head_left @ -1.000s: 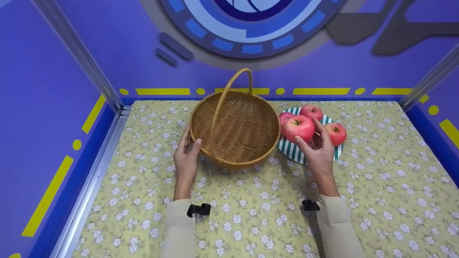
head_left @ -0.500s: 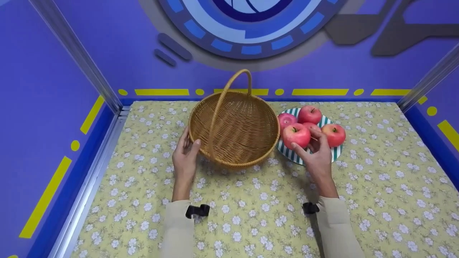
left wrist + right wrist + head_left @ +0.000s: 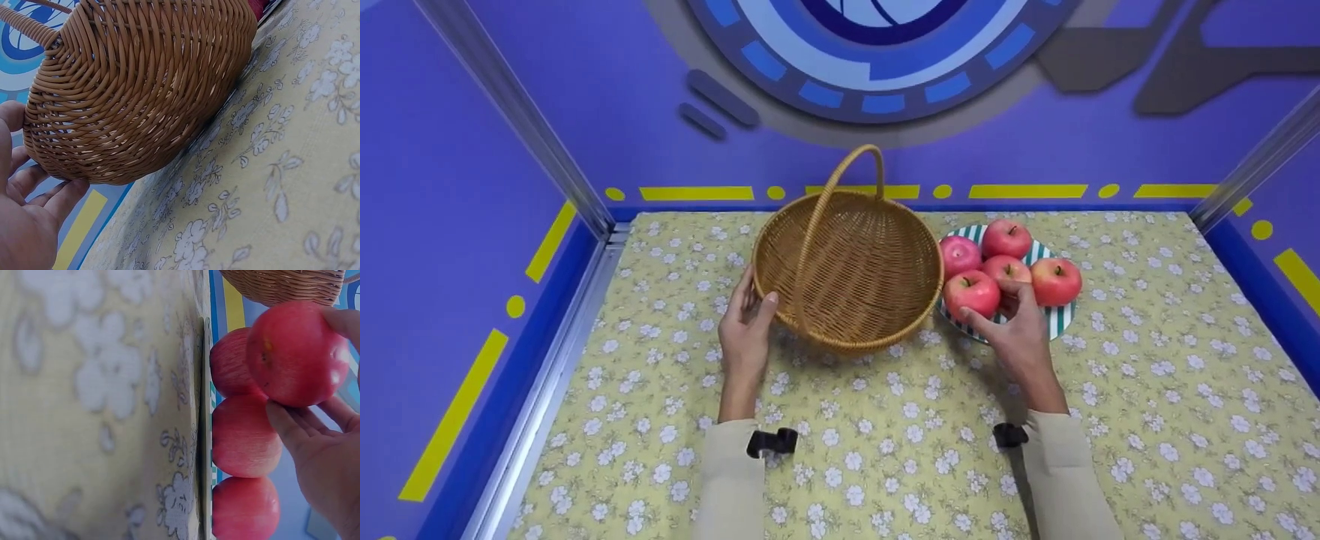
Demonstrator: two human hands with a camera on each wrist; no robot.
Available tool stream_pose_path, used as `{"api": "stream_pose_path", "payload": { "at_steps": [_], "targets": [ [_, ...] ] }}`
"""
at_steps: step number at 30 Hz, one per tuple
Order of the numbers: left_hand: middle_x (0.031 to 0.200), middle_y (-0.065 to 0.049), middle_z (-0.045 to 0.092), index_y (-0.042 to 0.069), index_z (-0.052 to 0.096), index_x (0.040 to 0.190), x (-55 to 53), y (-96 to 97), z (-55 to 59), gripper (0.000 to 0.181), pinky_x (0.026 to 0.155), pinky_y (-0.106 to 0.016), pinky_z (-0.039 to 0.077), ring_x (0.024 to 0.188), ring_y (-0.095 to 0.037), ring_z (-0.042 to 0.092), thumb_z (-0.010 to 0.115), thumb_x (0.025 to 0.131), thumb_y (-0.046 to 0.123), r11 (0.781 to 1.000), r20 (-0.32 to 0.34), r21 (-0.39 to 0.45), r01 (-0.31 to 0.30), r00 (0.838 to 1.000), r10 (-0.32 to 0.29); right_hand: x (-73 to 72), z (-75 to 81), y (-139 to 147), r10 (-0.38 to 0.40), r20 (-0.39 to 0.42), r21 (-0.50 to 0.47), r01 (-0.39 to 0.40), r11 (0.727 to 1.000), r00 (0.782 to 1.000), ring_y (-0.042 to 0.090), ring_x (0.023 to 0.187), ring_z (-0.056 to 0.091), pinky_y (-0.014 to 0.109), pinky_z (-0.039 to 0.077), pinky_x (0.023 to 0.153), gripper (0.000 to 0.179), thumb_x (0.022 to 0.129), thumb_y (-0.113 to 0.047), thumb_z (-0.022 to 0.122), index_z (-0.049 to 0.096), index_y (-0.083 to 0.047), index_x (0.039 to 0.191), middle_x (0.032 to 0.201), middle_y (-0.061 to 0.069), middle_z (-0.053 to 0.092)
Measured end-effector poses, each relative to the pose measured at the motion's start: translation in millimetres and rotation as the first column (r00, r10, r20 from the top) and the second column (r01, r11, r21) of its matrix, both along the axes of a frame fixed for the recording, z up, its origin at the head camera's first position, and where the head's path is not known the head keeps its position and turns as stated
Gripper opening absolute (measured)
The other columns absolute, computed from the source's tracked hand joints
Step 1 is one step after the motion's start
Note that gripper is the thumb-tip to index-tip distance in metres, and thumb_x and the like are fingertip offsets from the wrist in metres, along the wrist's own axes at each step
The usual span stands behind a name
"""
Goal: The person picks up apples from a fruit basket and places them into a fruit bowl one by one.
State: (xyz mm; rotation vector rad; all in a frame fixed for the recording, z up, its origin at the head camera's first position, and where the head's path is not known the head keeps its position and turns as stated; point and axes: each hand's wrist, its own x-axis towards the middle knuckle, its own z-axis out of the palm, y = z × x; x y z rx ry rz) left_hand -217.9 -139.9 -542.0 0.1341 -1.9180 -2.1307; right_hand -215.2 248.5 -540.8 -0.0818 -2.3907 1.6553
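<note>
A wicker basket [image 3: 862, 270] with an arched handle stands left of the plate, its bowl bare inside. My left hand [image 3: 745, 334] grips its left side, thumb over the rim and fingers against the woven outer wall [image 3: 140, 95]. With thumb and fingers, my right hand [image 3: 1020, 334] holds a red apple [image 3: 971, 294] at the plate's front left. In the right wrist view this apple [image 3: 298, 354] is raised above the plate, overlapping another apple [image 3: 230, 363]. Several more apples [image 3: 1056, 282] sit on the green-and-white striped plate [image 3: 1061, 319].
A yellow flowered cloth [image 3: 877, 450] covers the table. Blue-purple panels [image 3: 607, 135] close in the back and both sides, with metal posts [image 3: 540, 135] at the corners. The basket's right rim comes right up to the plate's left edge.
My right hand has lowered the apple toward the front left of the plate, uncovering an apple behind it. The left hand and basket have hardly moved.
</note>
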Motion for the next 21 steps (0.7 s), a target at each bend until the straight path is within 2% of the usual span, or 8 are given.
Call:
{"api": "stream_pose_path", "payload": {
  "at_steps": [3, 6, 12, 16, 21],
  "targets": [
    [0.16, -0.004, 0.049, 0.031, 0.051, 0.159, -0.1, -0.2, -1.1, 0.061, 0.111, -0.026, 0.05, 0.142, -0.02, 0.052, 0.073, 0.103, 0.025, 1.0, 0.0, -0.004, 0.0, 1.0, 0.0, 0.7, -0.6, 0.7, 0.002, 0.034, 0.024, -0.003, 1.0, 0.999, 0.032, 0.136, 0.055, 0.047, 0.049, 0.116, 0.081, 0.088, -0.036, 0.091, 0.044, -0.001, 0.144, 0.149, 0.021, 0.054],
    [0.16, -0.005, 0.05, 0.031, 0.051, 0.159, 0.3, -0.8, -0.6, 0.061, 0.111, -0.027, 0.05, 0.142, -0.02, 0.052, 0.074, 0.103, 0.026, 1.0, -0.001, -0.012, 0.0, 1.0, 0.0, 0.9, 0.2, -0.2, 0.002, 0.049, 0.037, -0.004, 0.999, 0.999, 0.032, 0.134, 0.056, 0.047, 0.049, 0.115, 0.08, 0.088, -0.035, 0.091, 0.045, 0.001, 0.144, 0.146, 0.022, 0.055],
    [0.159, -0.004, 0.051, 0.034, 0.05, 0.159, 2.0, -2.6, 0.3, 0.061, 0.111, -0.026, 0.05, 0.141, -0.019, 0.053, 0.074, 0.103, 0.036, 0.997, 0.005, -0.081, -0.006, 1.0, 0.006, 0.8, 1.2, -0.9, 0.005, 0.094, 0.107, -0.016, 0.994, 0.996, 0.033, 0.132, 0.055, 0.048, 0.048, 0.115, 0.077, 0.09, -0.029, 0.089, 0.045, 0.003, 0.144, 0.143, 0.024, 0.056],
    [0.16, -0.006, 0.05, 0.032, 0.05, 0.16, 1.3, -2.8, 0.2, 0.062, 0.112, -0.028, 0.049, 0.143, -0.022, 0.052, 0.074, 0.103, 0.033, 0.997, -0.003, -0.071, 0.002, 1.0, -0.002, 0.9, 0.9, -0.8, 0.014, 0.107, 0.148, -0.029, 0.989, 0.994, 0.037, 0.134, 0.054, 0.051, 0.048, 0.115, 0.075, 0.091, -0.025, 0.088, 0.045, 0.004, 0.146, 0.144, 0.025, 0.055],
    [0.16, -0.008, 0.05, 0.03, 0.049, 0.161, 0.6, -2.8, -0.2, 0.063, 0.112, -0.031, 0.051, 0.142, -0.026, 0.053, 0.074, 0.103, 0.03, 0.998, -0.006, -0.068, 0.003, 1.0, -0.004, 0.9, -0.1, -0.8, 0.016, 0.116, 0.172, -0.036, 0.984, 0.993, 0.037, 0.133, 0.054, 0.051, 0.049, 0.113, 0.077, 0.09, -0.03, 0.089, 0.046, 0.003, 0.146, 0.144, 0.025, 0.055]
  ]
}}
